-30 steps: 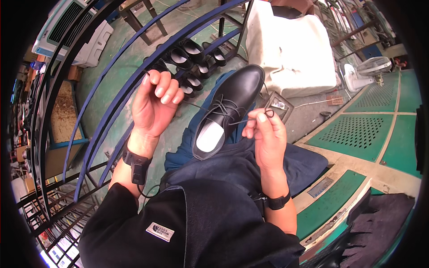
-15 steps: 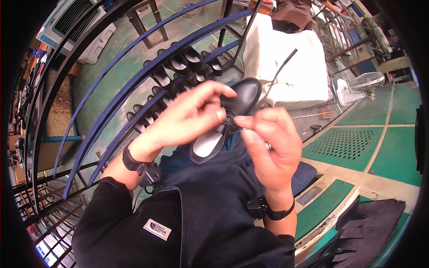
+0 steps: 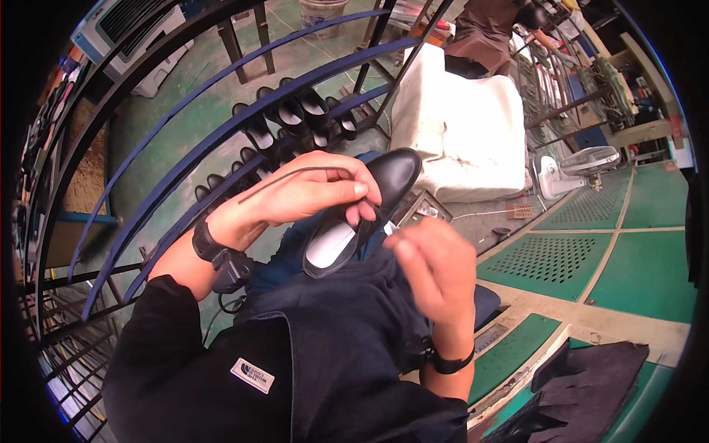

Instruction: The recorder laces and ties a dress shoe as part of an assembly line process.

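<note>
A black leather shoe [image 3: 399, 174] with a pale insole rests on my lap, its toe pointing away and to the right. My left hand [image 3: 314, 196] is over the shoe's throat, thumb and fingers pinching a dark shoelace [image 3: 284, 176]. The lace's long end trails back across that hand towards the wrist. Beside the shoe's right side is my right hand [image 3: 441, 269], blurred, its fingers curled in; whatever they hold cannot be made out. The lacing under my left fingers is mostly hidden.
Several black shoes [image 3: 288, 111] sit on a blue-railed rack [image 3: 185, 151] at the left. Ahead stands a white-covered block [image 3: 473, 136], with a white fan [image 3: 565, 173] to its right. Green panels [image 3: 546, 255] lie at right, a dark cloth [image 3: 591, 387] nearer. Another person [image 3: 484, 33] is at the back.
The lace, which stood up past the shoe's toe, now lies back over my left hand. My right hand has drawn down, away from the lacing. The whole view has shifted slightly.
</note>
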`<act>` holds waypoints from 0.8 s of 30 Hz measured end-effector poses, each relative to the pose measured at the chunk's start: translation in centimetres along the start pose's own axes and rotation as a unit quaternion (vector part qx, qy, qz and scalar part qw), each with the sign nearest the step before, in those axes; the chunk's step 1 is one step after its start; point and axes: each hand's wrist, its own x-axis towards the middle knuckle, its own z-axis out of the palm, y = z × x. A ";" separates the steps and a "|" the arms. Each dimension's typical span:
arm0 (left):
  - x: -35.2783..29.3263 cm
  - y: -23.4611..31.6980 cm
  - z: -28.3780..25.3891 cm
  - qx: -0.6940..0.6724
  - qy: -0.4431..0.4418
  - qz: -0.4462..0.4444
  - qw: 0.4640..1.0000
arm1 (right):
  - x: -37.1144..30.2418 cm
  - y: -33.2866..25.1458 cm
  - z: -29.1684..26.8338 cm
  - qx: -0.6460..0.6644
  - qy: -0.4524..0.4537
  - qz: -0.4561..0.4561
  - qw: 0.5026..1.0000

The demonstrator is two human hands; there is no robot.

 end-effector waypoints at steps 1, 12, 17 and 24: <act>-0.1 -0.3 -0.1 -0.034 -0.008 0.008 0.999 | -0.4 -0.5 -0.1 0.045 -0.024 -0.033 0.998; 1.1 -2.2 0.9 0.523 0.062 0.423 0.737 | -0.3 4.4 4.1 0.217 0.035 0.212 0.952; 1.6 -2.2 1.4 0.520 0.087 0.450 0.721 | 0.5 4.6 4.5 0.479 -0.046 0.225 0.847; 0.8 -3.4 -0.8 0.526 0.052 0.354 0.772 | 0.3 3.2 3.4 0.210 0.035 0.187 0.959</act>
